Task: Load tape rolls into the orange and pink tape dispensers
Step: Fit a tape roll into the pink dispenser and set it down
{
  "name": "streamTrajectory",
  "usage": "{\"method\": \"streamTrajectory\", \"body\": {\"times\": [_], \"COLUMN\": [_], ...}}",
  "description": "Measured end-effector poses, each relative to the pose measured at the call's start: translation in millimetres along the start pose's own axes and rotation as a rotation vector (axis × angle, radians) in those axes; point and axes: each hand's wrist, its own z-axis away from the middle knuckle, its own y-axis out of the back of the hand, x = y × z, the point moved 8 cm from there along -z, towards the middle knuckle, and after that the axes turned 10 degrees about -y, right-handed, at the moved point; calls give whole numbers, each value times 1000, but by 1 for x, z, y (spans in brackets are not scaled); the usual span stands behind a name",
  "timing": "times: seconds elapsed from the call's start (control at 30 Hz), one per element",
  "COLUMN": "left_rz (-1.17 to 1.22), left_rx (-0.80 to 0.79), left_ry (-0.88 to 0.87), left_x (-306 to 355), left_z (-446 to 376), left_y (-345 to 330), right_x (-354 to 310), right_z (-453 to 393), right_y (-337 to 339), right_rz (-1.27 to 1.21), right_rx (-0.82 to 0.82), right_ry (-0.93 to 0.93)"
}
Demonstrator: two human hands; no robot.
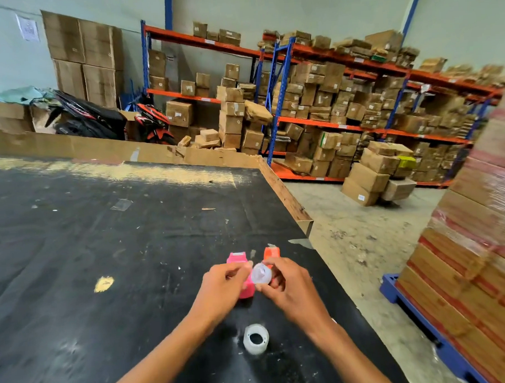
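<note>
Both our hands, left and right, close their grip on a clear tape roll above the pink plastic dispenser on the black counter.

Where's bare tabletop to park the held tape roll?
Free: the black table left of the pink dispenser, out past the yellow patch. Crowded: between both hands, where the pink and orange dispenser stand, and near the spare tape roll.

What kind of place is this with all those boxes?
Most likely a warehouse or packing room. Tall metal racks are crammed with cardboard boxes, some spilling onto the concrete floor, and a wrapped pallet of cartons stands on the right. The person works at a big black table.
</note>
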Motion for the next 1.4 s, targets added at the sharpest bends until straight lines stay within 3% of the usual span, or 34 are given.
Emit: {"method": "streamTrajectory", "body": {"times": [0.07,0.3,0.53,0.73,0.87,1.03,1.23,1.4], "left_rz": [164,365,591,660,601,549,525,508], "left_rx": [-46,-49,-160,-137,-94,-65,-34,-40], "left_ry": [52,111,233,307,316,291,290,290], "left_x": [6,7,2,-1,-2,0,-4,-5], "left_z": [9,31,44,49,46,40,52,59], "left_y": [-11,-18,-31,-33,-24,-16,-19,-21], "right_x": [-10,-16,10,16,27,43,41,49], "right_z": [10,41,53,57,60,62,67,58], "right_y": [1,3,21,15,20,-1,-6,-5], "right_rz": [-3,-207,-345,-357,-186,526,719,814], "right_rx": [5,138,74,5,3,-219,-170,-256], "right_ry": [36,-47,-192,-215,-203,-133,-27,-34]}}
